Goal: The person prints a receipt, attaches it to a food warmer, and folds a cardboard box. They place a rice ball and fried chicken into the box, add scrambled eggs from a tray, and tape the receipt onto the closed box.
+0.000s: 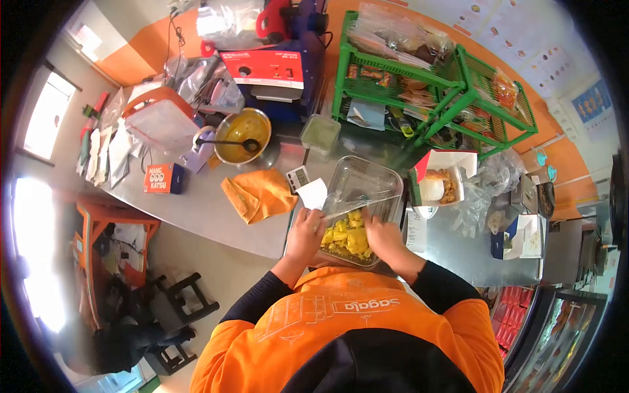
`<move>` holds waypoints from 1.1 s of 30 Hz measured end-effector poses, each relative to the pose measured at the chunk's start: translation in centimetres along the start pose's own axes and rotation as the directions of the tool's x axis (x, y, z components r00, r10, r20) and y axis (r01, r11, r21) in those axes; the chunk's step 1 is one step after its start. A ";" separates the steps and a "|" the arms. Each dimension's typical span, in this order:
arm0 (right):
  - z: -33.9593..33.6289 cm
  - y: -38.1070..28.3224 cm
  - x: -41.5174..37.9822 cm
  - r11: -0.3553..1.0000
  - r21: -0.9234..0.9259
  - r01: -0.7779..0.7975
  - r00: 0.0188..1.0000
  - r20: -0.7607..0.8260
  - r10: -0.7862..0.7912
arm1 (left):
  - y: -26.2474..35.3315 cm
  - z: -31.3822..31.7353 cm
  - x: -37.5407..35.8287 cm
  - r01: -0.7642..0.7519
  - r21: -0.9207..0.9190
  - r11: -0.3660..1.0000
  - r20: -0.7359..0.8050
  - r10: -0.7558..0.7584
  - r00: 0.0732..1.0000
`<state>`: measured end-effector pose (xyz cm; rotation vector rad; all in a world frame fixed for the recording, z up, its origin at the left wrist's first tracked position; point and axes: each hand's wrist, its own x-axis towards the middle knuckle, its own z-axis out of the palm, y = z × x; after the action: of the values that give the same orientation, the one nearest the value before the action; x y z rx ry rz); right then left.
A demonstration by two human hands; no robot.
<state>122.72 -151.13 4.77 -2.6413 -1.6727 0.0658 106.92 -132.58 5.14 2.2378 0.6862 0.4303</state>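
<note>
- I see a clear plastic container [350, 239] of yellow food pieces [347, 237] at the near edge of the steel tabletop [196, 209], its hinged lid [363, 183] standing open behind it.
- My left hand [306, 234] is clamped on the container's left rim, fingers curled over the edge.
- My right hand [382, 237] grips the right rim the same way, thumb touching the food.
- A white paper slip [313, 194] lies just beside the lid, near the left hand.
- An orange cloth [259, 194] lies crumpled to the left.
- Further back sits a metal bowl [244, 136] of yellow sauce with a ladle [229, 143] in it.
- A green wire rack [432, 92] stands at the back right.
- An open white box [440, 182] of food sits right of the lid.
</note>
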 end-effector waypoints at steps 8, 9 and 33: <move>-3.1 -1.8 -2.1 0.961 0.259 0.097 0.991 0.064 -0.118 | -1.1 -4.3 -2.6 0.187 -0.044 0.981 0.136 -0.180 0.974; -3.3 -2.6 -1.9 0.959 0.268 0.094 0.987 0.101 -0.125 | -1.1 -4.9 -3.2 0.214 -0.012 0.977 0.162 -0.209 0.964; 1.2 -2.9 -2.4 0.338 0.880 -0.333 0.912 0.392 -0.123 | -4.4 -1.3 -6.4 0.103 0.051 0.993 0.172 -0.110 0.979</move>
<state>119.00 -152.06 3.70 -1.7793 -0.9130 1.2549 99.64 -133.07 2.12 2.2330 0.7237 0.1657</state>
